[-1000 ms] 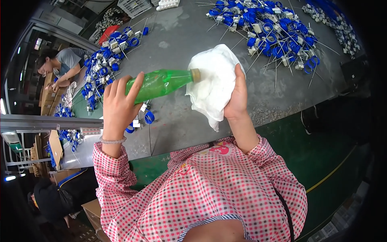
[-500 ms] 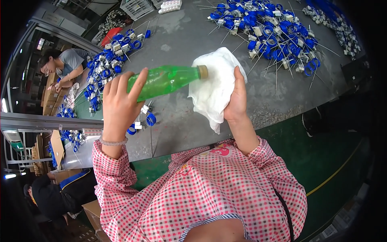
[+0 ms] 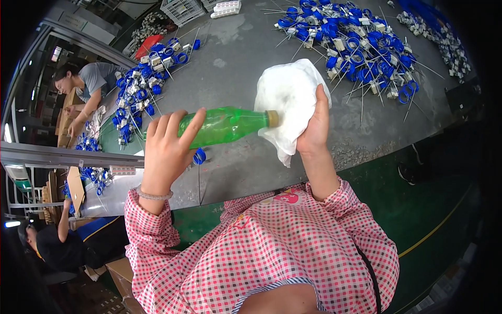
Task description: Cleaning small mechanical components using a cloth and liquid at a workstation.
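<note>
My left hand is wrapped round the body of a green plastic bottle, held nearly level above the table. Its brown cap points right and meets or overlaps the lower left part of a white cloth. Spread out and crumpled, the cloth rests in my right hand, whose thumb lies along its right edge; the other fingers are hidden behind it. Whether the cap presses into the cloth or is just in front of it, I cannot tell.
A large heap of blue coiled cables with white connectors covers the table's far right; another heap lies left. Grey crates stand at the back. One co-worker leans over at the left, another sits at lower left.
The bottle and my left hand have moved right and down. The cloth has shifted slightly right with my right hand. The lower-left co-worker has raised an arm.
</note>
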`<move>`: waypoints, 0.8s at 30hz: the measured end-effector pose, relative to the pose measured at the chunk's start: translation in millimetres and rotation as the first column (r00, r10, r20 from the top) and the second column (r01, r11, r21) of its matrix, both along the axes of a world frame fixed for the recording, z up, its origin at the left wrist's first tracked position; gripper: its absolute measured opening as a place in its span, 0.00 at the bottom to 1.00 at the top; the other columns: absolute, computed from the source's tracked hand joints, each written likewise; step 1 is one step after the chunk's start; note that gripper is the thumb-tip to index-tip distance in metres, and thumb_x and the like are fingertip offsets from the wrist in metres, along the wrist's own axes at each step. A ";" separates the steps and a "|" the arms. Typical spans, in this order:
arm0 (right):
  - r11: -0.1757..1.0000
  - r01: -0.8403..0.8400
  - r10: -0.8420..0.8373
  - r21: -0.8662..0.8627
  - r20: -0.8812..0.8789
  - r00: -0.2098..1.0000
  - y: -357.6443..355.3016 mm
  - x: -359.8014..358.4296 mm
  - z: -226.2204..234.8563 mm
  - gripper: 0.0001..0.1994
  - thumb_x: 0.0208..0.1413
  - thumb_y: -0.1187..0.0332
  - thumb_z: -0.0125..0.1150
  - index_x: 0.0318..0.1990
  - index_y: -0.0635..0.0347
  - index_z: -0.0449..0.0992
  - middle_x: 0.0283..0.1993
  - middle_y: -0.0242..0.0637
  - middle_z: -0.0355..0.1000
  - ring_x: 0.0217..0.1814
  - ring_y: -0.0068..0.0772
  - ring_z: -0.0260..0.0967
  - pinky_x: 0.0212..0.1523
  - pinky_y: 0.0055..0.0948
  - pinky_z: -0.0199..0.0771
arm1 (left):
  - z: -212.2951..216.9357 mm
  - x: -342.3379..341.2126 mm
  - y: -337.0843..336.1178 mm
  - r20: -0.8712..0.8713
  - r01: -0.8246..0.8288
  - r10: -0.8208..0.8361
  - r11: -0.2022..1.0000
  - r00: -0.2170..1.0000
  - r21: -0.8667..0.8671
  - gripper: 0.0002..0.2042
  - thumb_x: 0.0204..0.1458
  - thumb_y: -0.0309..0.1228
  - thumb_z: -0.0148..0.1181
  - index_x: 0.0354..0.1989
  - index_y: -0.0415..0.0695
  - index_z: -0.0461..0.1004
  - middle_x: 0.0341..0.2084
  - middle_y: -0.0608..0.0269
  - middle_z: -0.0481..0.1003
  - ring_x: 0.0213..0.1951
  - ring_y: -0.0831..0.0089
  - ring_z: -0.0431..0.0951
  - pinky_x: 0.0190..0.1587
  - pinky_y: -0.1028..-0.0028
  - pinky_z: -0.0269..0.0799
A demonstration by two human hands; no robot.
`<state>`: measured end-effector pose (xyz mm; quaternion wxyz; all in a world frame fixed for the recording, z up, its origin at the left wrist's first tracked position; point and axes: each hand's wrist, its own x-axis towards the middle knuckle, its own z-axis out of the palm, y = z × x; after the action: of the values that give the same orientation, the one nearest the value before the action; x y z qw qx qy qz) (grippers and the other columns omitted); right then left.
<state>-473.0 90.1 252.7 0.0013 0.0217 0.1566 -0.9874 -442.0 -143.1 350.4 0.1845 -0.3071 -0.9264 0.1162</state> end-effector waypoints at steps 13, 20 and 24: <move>0.990 -0.082 0.091 -0.111 0.078 0.993 -7.8 -2.7 9.3 0.29 0.58 0.50 0.38 0.57 0.65 0.59 0.57 0.46 0.61 0.57 0.45 0.60 0.59 0.42 0.58 | -29.2 -4.7 -27.0 0.037 -0.116 0.110 0.958 0.993 0.261 0.36 0.26 0.27 0.66 0.54 0.52 0.64 0.37 0.60 0.69 0.38 0.63 0.70 0.40 0.67 0.64; 0.906 -0.409 0.416 -0.107 0.053 0.908 -39.0 -5.6 12.0 0.29 0.58 0.50 0.36 0.57 0.67 0.60 0.59 0.48 0.59 0.59 0.49 0.58 0.61 0.42 0.55 | -83.5 36.0 -54.6 0.145 -0.248 0.203 0.711 0.968 0.658 0.33 0.28 0.28 0.66 0.52 0.46 0.65 0.39 0.55 0.69 0.41 0.58 0.70 0.43 0.65 0.66; 0.892 -0.449 0.452 -0.049 0.127 0.883 -64.1 -16.2 3.0 0.29 0.58 0.50 0.36 0.56 0.68 0.60 0.58 0.48 0.60 0.59 0.49 0.58 0.61 0.42 0.55 | -119.8 65.0 -83.9 0.150 -0.322 0.356 0.496 0.922 0.806 0.34 0.31 0.28 0.68 0.53 0.42 0.63 0.45 0.53 0.69 0.45 0.58 0.70 0.48 0.65 0.65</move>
<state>-489.2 26.0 255.6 0.2414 0.0515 0.1478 -0.9577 -377.0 -227.0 230.6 0.2954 0.0036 -0.9115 -0.2861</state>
